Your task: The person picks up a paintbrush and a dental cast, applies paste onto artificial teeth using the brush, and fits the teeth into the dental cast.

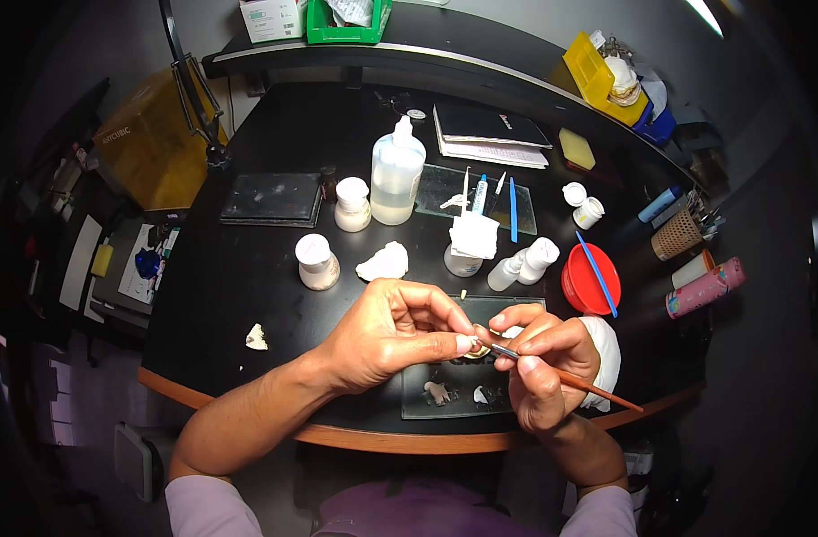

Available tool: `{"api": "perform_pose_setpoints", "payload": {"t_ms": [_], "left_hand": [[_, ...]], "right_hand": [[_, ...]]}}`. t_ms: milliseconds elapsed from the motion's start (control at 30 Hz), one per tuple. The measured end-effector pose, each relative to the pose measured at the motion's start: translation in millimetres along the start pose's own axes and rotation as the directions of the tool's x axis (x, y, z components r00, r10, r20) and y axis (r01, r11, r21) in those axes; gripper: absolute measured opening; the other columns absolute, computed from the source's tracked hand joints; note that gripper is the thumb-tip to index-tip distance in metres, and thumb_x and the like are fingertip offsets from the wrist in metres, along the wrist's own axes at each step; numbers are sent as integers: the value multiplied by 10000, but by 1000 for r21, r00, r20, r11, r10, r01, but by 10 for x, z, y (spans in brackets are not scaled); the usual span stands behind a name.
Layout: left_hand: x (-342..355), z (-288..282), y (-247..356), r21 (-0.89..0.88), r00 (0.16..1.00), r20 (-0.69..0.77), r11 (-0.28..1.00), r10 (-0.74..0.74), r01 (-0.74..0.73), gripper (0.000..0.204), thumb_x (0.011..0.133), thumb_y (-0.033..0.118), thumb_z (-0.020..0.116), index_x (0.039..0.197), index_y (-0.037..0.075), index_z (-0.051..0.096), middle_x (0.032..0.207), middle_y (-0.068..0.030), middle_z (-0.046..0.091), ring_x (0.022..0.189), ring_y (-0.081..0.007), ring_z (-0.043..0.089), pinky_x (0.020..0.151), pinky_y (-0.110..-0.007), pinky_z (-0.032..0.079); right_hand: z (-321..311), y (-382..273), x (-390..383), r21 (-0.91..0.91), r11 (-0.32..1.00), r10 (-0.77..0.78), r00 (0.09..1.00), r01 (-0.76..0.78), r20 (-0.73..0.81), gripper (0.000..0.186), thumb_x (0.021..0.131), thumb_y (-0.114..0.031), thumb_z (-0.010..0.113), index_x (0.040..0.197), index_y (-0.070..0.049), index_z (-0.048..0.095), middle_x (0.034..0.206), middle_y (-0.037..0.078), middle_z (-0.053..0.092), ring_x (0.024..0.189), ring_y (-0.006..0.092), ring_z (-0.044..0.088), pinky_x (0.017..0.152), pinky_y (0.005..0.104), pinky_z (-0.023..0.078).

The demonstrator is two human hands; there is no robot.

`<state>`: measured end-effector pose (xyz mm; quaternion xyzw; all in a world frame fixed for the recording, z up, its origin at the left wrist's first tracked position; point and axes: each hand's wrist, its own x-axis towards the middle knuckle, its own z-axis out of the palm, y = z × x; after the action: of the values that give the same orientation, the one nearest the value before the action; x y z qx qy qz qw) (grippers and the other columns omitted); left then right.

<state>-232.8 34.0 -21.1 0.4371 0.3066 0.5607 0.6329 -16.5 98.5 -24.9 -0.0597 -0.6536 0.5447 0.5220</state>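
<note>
Between the thumb and index finger of my left hand (pixel 400 340) is a small pale piece (pixel 473 344), partly hidden by the fingertips. My right hand (pixel 552 362) grips a wooden-handled brush (pixel 588 388), its metal ferrule end at the piece. Beneath both hands lies a glass slab (pixel 418 403) with a pinkish smear (pixel 436 392) and a white dab (pixel 481 394). A white cloth or tissue (pixel 602 367) is just right of my right hand.
Jars (pixel 317 264), a large plastic bottle (pixel 397 183), a red bowl (pixel 583 268) and white fragments (pixel 382 261) stand or lie beyond my hands. Notebooks (pixel 489 134), a pen cup (pixel 673 234) and a lamp arm (pixel 189 89) surround them; a shelf (pixel 462 63) runs along the back.
</note>
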Motion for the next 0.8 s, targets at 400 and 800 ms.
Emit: {"api": "perform_pose_setpoints", "payload": {"t_ms": [400, 800], "left_hand": [[-8, 19, 35, -11, 998, -40, 999, -45, 44, 105, 954, -2, 775, 1036, -52, 731, 1019, -145, 783, 933, -153, 744, 878, -289, 589], [8, -10, -22, -22, 1000, -8, 1000, -6, 5, 140, 965, 47, 788, 1077, -31, 758, 1031, -103, 790, 947, -116, 741, 843, -246, 593]], "right_hand": [[13, -3, 15, -45, 997, -66, 998, 67, 21, 106, 897, 26, 610, 999, 19, 638, 816, 118, 676, 1070, 321, 681, 984, 454, 577], [-9, -29, 39, -144, 981, -121, 990, 130, 68, 105, 872, 42, 639, 975, 24, 649, 861, 115, 662, 1051, 334, 695, 932, 434, 603]]}}
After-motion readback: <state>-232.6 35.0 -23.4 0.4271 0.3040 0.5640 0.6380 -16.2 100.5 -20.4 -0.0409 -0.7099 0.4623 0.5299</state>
